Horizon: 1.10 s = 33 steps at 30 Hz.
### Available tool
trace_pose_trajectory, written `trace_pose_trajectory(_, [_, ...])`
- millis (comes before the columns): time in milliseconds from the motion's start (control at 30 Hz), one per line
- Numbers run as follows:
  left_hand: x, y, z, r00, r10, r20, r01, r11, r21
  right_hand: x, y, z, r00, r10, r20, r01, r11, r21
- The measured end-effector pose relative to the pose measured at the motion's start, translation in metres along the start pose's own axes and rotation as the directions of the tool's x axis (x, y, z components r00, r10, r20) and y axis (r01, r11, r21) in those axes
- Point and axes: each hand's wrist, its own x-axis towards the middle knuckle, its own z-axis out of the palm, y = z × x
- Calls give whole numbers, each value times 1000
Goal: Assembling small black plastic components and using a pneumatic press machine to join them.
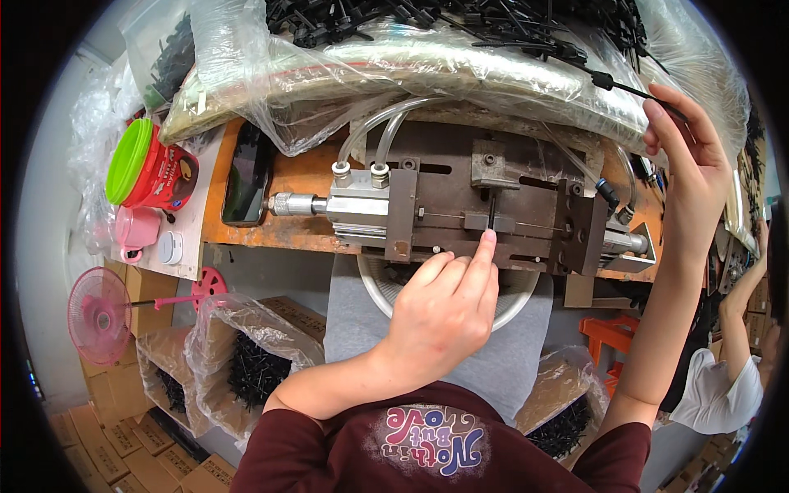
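Note:
My left hand (448, 308) reaches over a metal clamping fixture (411, 215), index finger stretched out and the other fingers curled. Its fingertip touches the lower end of a small black strip (492, 207) standing across the fixture's middle block. Off to the right, my right hand (694, 152) is raised at the edge of a heap of black parts (559, 41). Between its thumb and fingers is a thin black plastic strip (604, 80) with a small block on it, pointing up and left toward the heap.
Clear air hoses (362, 123) curve over the left cylinder. Plastic film (394, 70) lies under the heap. A phone (247, 174), a red tub (156, 168) and a pink cup (136, 230) stand at left. Below are a pink fan (99, 315) and bagged boxes (214, 345). Another person (723, 386) is at right.

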Motion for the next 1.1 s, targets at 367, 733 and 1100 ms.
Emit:
trace_pose_trajectory(367, [5,-6,-2,996,-29,85,34,997,-66,16,24,-22,943,297,-147,-188,845,500])
trace_pose_trajectory(733, [16,-10,-29,978,-206,33,186,795,-577,-57,-51,35,697,518,497,-711,589,384])
trace_pose_trajectory(1100, [7,-13,-35,986,-137,-94,72,861,-504,15,-26,49,962,-265,66,269,881,-389])
